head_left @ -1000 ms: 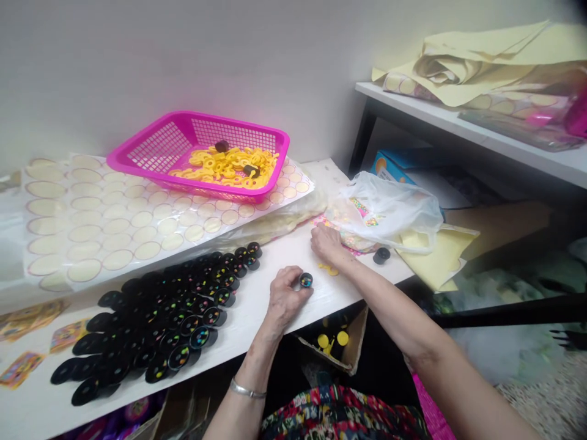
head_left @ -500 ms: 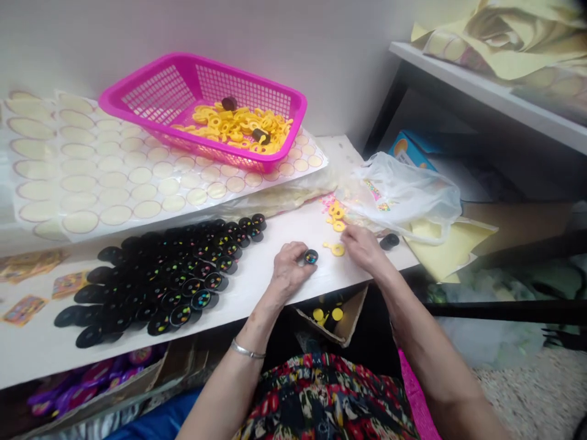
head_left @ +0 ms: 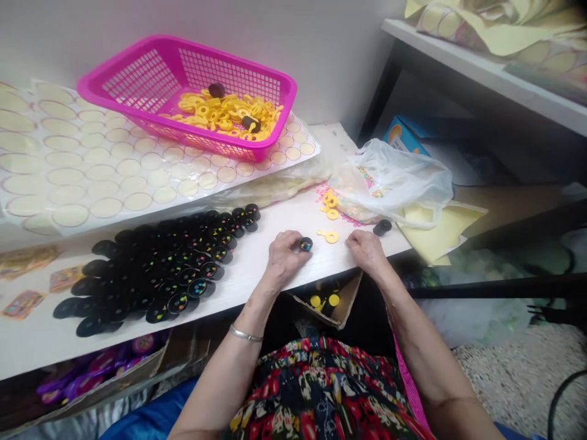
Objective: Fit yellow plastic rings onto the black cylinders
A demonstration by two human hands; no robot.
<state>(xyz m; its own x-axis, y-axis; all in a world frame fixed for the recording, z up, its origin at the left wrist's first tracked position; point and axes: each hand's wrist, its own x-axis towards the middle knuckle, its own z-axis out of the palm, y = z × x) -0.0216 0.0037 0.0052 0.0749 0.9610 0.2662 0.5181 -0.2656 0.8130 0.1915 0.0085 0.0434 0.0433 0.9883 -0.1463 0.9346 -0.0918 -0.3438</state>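
Note:
My left hand [head_left: 283,255] is closed around a small black cup [head_left: 306,244] just above or on the white table. Small coloured bits show inside the cup's open top. My right hand [head_left: 367,249] is closed near the table's front edge, its fingertips pressed together; what they hold, if anything, is hidden. Between my hands lies a yellow piece with a ring and a short stem [head_left: 331,237]. More yellow ring pieces [head_left: 332,212] lie behind it, beside small pink beads [head_left: 322,193]. Another black cup [head_left: 382,227] lies on its side just beyond my right hand.
Rows of black cups [head_left: 183,260] with coloured bits stand at left. Behind, a pink basket [head_left: 183,131] of yellow pieces sits on sticker sheets [head_left: 105,208]. A clear plastic bag [head_left: 398,177] lies at right, below a shelf [head_left: 458,61]. An open carton [head_left: 351,302] is below the table edge.
My right hand has drawn away from the yellow ring piece, to the right, leaving a gap. My left hand still holds the black cup. The whole view has shifted slightly.

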